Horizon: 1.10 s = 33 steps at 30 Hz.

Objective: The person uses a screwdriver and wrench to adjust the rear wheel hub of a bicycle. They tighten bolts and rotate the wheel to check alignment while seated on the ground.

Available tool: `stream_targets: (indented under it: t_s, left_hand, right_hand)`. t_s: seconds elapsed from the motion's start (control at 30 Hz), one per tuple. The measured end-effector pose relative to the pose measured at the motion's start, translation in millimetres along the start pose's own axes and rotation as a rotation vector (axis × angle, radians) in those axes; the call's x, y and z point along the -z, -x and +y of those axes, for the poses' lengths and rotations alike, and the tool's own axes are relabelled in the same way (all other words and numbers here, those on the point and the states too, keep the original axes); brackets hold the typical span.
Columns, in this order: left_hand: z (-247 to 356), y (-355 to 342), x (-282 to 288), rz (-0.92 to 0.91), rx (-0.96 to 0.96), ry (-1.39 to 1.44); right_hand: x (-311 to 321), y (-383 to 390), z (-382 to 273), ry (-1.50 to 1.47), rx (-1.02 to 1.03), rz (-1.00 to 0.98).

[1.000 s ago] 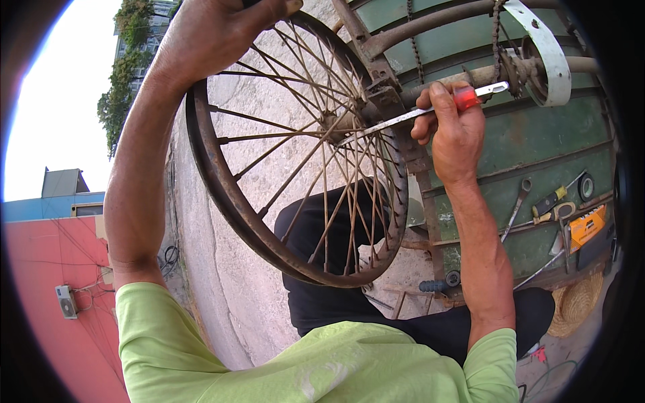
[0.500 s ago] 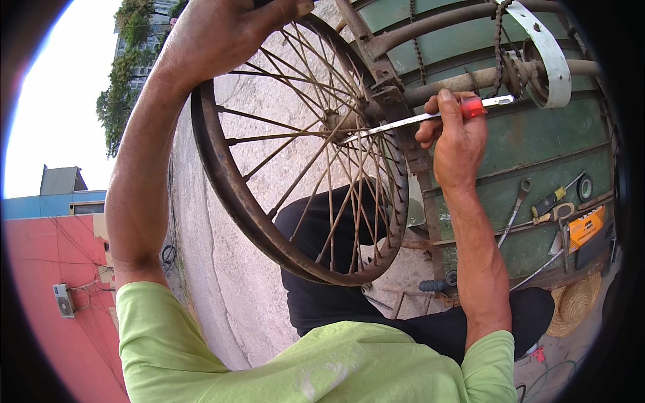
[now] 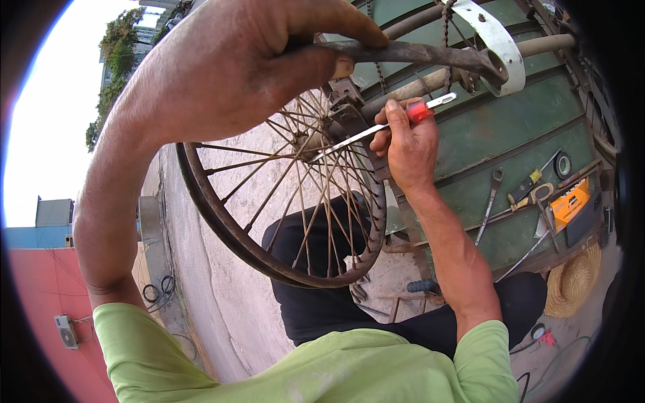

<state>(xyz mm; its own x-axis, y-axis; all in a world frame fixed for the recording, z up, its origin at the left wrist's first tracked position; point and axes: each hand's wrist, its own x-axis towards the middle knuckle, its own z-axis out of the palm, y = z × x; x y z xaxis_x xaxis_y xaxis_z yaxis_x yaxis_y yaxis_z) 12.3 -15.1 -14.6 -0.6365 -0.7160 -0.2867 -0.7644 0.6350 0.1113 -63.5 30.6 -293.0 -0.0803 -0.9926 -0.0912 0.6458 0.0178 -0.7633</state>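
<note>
My left hand (image 3: 235, 74), large at the upper left, grips a dark curved metal bar (image 3: 423, 52) with a holed end, above a rusty spoked wheel (image 3: 207, 208). My right hand (image 3: 411, 151) is closed on a long, slim silver tool (image 3: 353, 138) with a red grip (image 3: 417, 112); its lower end rests at the wheel's hub (image 3: 309, 144). Behind the hub, a rusty axle tube (image 3: 423, 84) crosses to a chain (image 3: 447, 37) and a white curved metal strip (image 3: 509, 50), partly behind the bar.
Wrenches (image 3: 489, 198), a yellow-handled tool (image 3: 524, 188), a tape roll (image 3: 563, 165) and an orange-and-black box (image 3: 570, 209) lie on the green slatted metal bed (image 3: 504, 141). A straw hat (image 3: 571, 282) lies at lower right. My bent legs are below the wheel.
My left hand has moved right and down from the rim's top, and a dark bar now shows in it. The view has shifted; my right hand keeps the tool at the hub.
</note>
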Motion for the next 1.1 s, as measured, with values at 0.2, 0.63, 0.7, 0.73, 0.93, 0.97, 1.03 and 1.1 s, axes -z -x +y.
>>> stream_targets:
  t_s: [0.2, 0.63, 0.7, 0.73, 0.93, 0.97, 1.03, 1.1]
  left_hand:
    - [51.4, -39.0, 19.1, -0.030, -0.097, 0.204]
    - [44.6, 21.4, -7.8, 0.067, 0.249, 0.141]
    - [31.2, 48.7, -26.0, 0.175, 0.179, 0.171]
    - [27.9, 63.5, -32.3, 0.165, 0.258, 0.242]
    - [8.6, 93.5, -52.4, 0.307, 0.168, 0.194]
    - [3.7, 90.4, -51.2, 0.321, 0.147, 0.167]
    - [-7.1, 82.6, -46.3, 0.342, 0.193, 0.070]
    - [-24.7, 68.5, -39.0, 0.452, 0.123, 0.040]
  right_hand:
    - [-1.1, -1.0, -0.6, -0.035, -0.018, 0.028]
    - [0.5, -4.4, -9.9, -0.087, 0.018, -0.013]
    - [5.4, -7.9, -18.4, -0.069, 0.074, 0.004]
    - [8.4, -10.7, -22.6, -0.062, 0.110, 0.010]
    - [19.6, -21.8, -38.7, -0.062, 0.070, 0.040]
    - [20.4, -22.8, -40.5, -0.068, 0.071, 0.041]
    - [21.0, -23.5, -44.0, -0.062, 0.061, 0.062]
    - [20.4, -23.3, -46.7, -0.075, 0.075, 0.051]
